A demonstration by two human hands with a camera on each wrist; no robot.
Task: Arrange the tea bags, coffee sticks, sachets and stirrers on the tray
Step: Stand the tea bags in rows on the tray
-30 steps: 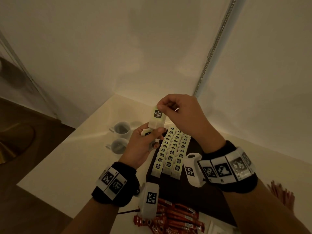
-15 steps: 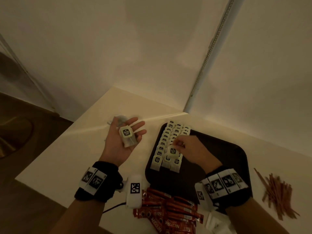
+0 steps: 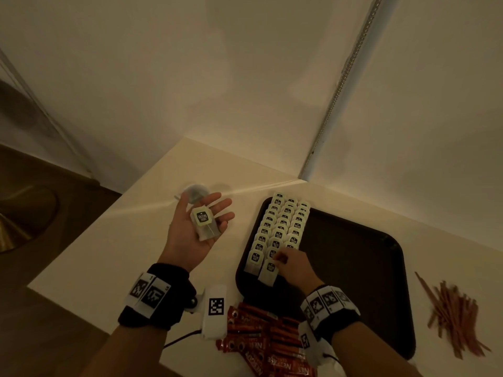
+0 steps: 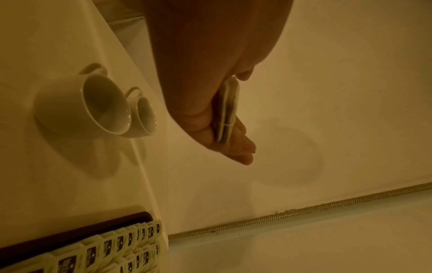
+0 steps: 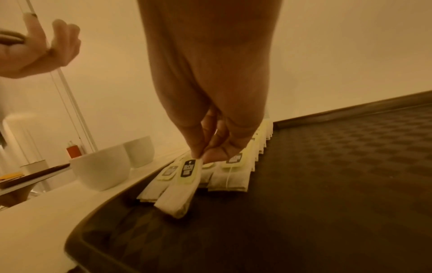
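Note:
A dark tray (image 3: pixel 353 268) lies on the pale table, with three rows of overlapping tea bags (image 3: pixel 283 224) along its left side. My right hand (image 3: pixel 283 261) pinches one tea bag (image 3: pixel 269 273) by its top at the near end of the middle row; in the right wrist view this tea bag (image 5: pixel 180 192) tilts down onto the tray (image 5: pixel 327 184). My left hand (image 3: pixel 201 227) is held palm up left of the tray, fingers straight, with a small stack of tea bags (image 3: pixel 205 223) resting on it. In the left wrist view the stack (image 4: pixel 228 112) shows edge-on.
Red coffee sticks (image 3: pixel 261 341) are piled at the table's near edge, in front of the tray. Brown stirrers (image 3: pixel 454 314) lie loose to the tray's right. Two white cups (image 4: pixel 93 105) stand left of the tray near the wall. The table's left edge drops to the floor.
My right hand took a tea bag from the left hand's stack, came down to the tray and moved to the near end of the rows. The left hand opened palm up.

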